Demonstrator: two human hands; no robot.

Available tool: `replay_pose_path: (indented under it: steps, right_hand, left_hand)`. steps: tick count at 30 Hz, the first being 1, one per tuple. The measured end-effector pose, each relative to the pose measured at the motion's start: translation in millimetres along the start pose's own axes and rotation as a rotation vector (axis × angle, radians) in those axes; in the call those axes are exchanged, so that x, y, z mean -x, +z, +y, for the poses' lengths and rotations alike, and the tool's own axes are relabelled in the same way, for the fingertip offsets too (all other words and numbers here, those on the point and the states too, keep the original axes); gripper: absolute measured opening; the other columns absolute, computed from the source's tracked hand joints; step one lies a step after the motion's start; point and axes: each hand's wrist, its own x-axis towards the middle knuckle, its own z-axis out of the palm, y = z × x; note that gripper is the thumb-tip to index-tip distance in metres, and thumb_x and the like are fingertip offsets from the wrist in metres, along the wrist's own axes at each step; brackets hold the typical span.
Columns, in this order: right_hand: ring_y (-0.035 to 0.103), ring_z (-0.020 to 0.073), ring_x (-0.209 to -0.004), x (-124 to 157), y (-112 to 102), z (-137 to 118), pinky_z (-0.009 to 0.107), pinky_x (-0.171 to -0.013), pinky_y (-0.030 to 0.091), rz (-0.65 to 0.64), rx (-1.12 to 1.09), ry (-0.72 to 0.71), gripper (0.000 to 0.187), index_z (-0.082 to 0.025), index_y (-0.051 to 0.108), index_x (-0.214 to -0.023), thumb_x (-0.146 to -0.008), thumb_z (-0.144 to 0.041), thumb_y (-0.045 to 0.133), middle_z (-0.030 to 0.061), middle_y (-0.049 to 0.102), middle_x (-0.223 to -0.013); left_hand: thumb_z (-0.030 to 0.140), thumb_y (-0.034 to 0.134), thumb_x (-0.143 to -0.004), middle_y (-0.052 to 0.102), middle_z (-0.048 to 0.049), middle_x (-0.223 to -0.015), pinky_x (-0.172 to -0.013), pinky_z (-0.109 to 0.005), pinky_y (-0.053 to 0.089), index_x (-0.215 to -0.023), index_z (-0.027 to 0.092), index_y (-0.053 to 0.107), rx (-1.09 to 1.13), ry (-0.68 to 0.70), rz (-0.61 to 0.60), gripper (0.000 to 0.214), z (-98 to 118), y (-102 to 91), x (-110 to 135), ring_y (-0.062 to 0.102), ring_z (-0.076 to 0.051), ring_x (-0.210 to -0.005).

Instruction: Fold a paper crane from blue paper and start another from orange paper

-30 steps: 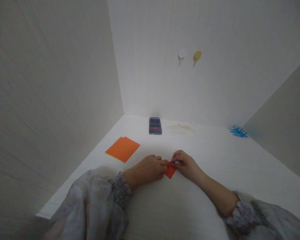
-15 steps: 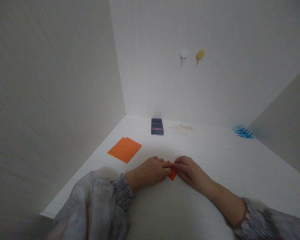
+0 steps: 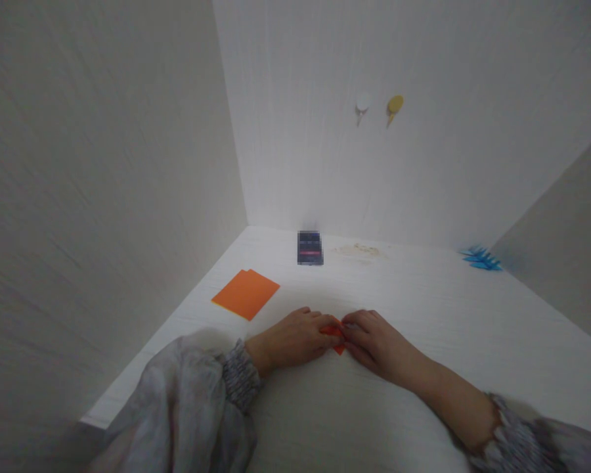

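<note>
A small folded piece of orange paper (image 3: 339, 349) lies on the white table between my two hands, partly covered by fingers. My left hand (image 3: 298, 338) grips its left side, thumb and fingers closed on it. From the other side, my right hand (image 3: 377, 341) pinches the right edge with its fingertips. The fingertips of both hands nearly meet over the paper, so most of its folds are hidden.
Left of my hands lie orange paper sheets (image 3: 246, 294), slightly offset in a stack. A dark, blurred rectangular object (image 3: 310, 248) sits near the back wall. Blue folded paper pieces (image 3: 481, 258) are in the right corner. White (image 3: 362, 104) and yellow hooks (image 3: 394, 105) are on the wall.
My left fingers have shifted further over the small orange paper, covering more of it. My right fingers have moved slightly and now pinch its right edge lower down.
</note>
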Motion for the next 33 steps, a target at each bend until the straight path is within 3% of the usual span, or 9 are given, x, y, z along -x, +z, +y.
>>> replay_pose_path:
  steps: [10, 21, 27, 33]
  right_hand:
    - [0.048, 0.0205, -0.094, 0, 2, 6, 0.036, -0.078, 0.039, 0.026, -0.048, -0.035, 0.026, -0.019, 0.055, -0.105, -0.081, -0.023, 0.044, 0.0101, 0.052, -0.108]
    - [0.049, 0.02, -0.091, -1, 1, 7, 0.036, -0.078, 0.039, 0.04, -0.147, -0.012, 0.022, -0.019, 0.057, -0.099, -0.08, -0.021, 0.045, 0.009, 0.055, -0.101]
    - [0.048, 0.0204, -0.093, -1, 2, 9, 0.037, -0.079, 0.039, 0.03, -0.167, -0.001, 0.023, -0.019, 0.057, -0.1, -0.079, -0.019, 0.046, 0.0093, 0.053, -0.102]
    - [0.048, 0.0212, -0.093, 0, 2, 10, 0.038, -0.079, 0.04, 0.028, -0.175, -0.017, 0.024, -0.02, 0.058, -0.1, -0.081, -0.021, 0.045, 0.0101, 0.053, -0.101]
  left_hand:
    - [0.025, 0.043, -0.082, 0.043, -0.0037, -0.119, -0.081, -0.034, 0.036, -0.107, 0.029, 0.052, 0.006, -0.03, -0.031, 0.027, 0, -5.9, -1, 0.048, -0.02, -0.095]
    - [0.024, 0.042, -0.082, 0.042, -0.0052, -0.118, -0.084, -0.034, 0.035, -0.111, 0.032, 0.05, 0.027, -0.044, -0.033, 0.031, 0, -6.5, 1, 0.045, -0.02, -0.099]
    - [0.042, 0.041, -0.081, 0.041, -0.0068, -0.122, -0.084, -0.036, 0.033, -0.113, 0.027, 0.049, 0.043, 0.004, -0.046, 0.036, 2, -11.5, 4, 0.044, -0.021, -0.095]
    - [0.045, 0.04, -0.081, 0.046, -0.0057, -0.115, -0.081, -0.034, 0.032, -0.112, 0.026, 0.049, 0.033, 0.01, -0.045, 0.038, 1, -9.9, 5, 0.044, -0.02, -0.091]
